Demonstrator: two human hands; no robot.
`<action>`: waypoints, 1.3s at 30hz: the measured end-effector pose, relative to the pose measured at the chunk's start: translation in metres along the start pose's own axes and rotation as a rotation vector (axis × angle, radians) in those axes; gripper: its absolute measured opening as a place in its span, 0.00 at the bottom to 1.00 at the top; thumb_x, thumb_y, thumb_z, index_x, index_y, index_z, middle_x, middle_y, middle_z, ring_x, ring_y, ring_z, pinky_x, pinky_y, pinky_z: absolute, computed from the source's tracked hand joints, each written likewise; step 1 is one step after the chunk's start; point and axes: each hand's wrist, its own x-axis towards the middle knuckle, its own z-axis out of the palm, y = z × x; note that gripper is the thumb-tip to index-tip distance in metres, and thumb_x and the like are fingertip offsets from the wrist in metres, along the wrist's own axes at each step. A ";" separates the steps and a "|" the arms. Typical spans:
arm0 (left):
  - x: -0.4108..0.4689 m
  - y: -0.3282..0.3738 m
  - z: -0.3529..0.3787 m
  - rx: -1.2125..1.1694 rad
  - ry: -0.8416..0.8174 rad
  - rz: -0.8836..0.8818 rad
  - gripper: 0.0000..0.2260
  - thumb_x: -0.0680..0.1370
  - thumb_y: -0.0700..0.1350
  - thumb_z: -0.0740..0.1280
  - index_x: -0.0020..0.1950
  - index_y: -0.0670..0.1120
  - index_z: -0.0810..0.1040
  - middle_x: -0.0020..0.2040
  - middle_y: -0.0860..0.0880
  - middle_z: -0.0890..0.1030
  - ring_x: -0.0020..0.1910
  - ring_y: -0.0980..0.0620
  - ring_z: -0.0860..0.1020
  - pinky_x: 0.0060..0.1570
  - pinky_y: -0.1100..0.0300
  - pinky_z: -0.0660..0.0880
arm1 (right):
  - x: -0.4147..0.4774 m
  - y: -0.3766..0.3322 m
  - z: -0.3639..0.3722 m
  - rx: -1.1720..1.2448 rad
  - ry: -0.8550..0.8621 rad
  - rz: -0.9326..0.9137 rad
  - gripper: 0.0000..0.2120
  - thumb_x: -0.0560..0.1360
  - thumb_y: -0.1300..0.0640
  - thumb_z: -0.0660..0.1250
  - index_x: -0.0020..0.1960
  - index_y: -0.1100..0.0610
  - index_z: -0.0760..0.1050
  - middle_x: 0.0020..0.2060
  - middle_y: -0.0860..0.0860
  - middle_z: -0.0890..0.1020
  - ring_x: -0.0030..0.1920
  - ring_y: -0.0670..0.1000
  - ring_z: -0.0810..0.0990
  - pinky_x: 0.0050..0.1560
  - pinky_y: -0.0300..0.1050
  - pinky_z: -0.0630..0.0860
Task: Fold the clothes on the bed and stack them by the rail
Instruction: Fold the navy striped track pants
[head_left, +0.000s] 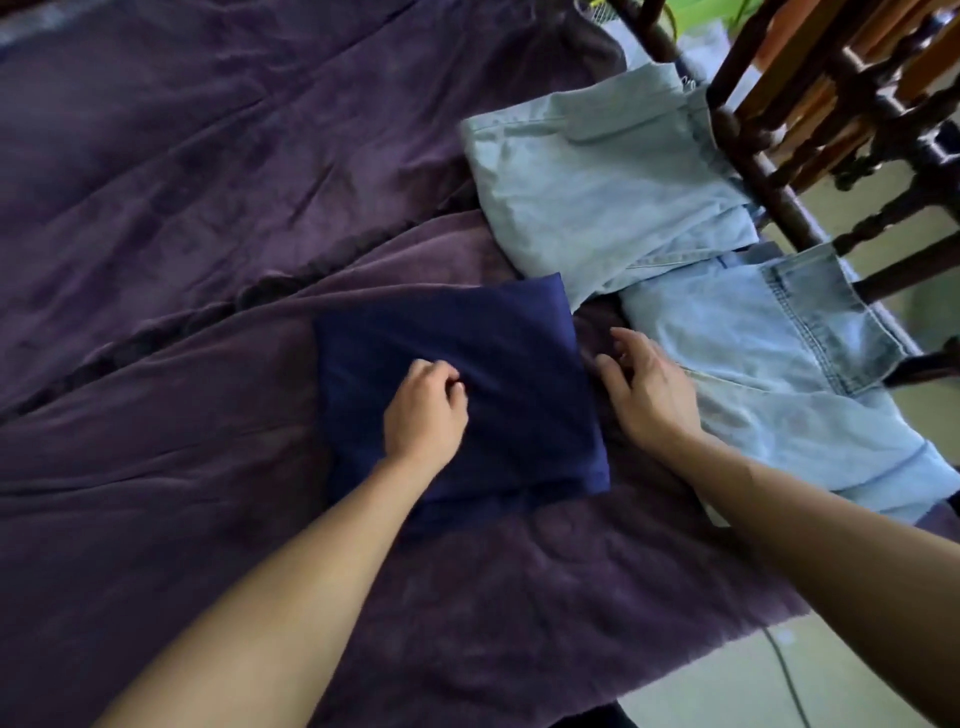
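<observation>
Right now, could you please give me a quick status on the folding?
Left hand pinches folded navy garment. Right hand open beside it. Light shirt and jeans lie by rail.

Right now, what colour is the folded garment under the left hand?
The folded garment is plain dark navy blue; the head view, the only one, shows it.

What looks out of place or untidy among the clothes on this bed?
Only the navy garment: it sits farther from the rail than the pale shirt and jeans, its cloth wrinkled under the left hand.
</observation>
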 end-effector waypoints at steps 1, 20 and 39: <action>0.006 -0.018 -0.010 0.030 0.061 -0.055 0.09 0.78 0.45 0.64 0.56 0.45 0.77 0.56 0.46 0.75 0.54 0.45 0.75 0.47 0.51 0.73 | 0.007 -0.010 0.006 0.057 -0.048 0.030 0.24 0.77 0.44 0.63 0.69 0.54 0.68 0.62 0.53 0.77 0.62 0.55 0.75 0.58 0.49 0.71; 0.072 -0.090 -0.049 -0.058 0.245 -0.090 0.12 0.79 0.42 0.63 0.62 0.45 0.72 0.58 0.42 0.75 0.55 0.38 0.75 0.54 0.48 0.71 | 0.003 -0.061 0.038 0.222 0.162 0.078 0.20 0.72 0.36 0.66 0.54 0.49 0.69 0.43 0.45 0.80 0.48 0.57 0.79 0.43 0.48 0.69; 0.255 0.121 -0.042 -0.327 0.296 -0.128 0.24 0.78 0.45 0.65 0.72 0.45 0.64 0.67 0.41 0.71 0.66 0.42 0.70 0.63 0.55 0.64 | 0.306 -0.040 -0.144 -0.257 0.205 -0.077 0.27 0.75 0.41 0.64 0.67 0.55 0.65 0.59 0.63 0.76 0.58 0.66 0.75 0.52 0.56 0.71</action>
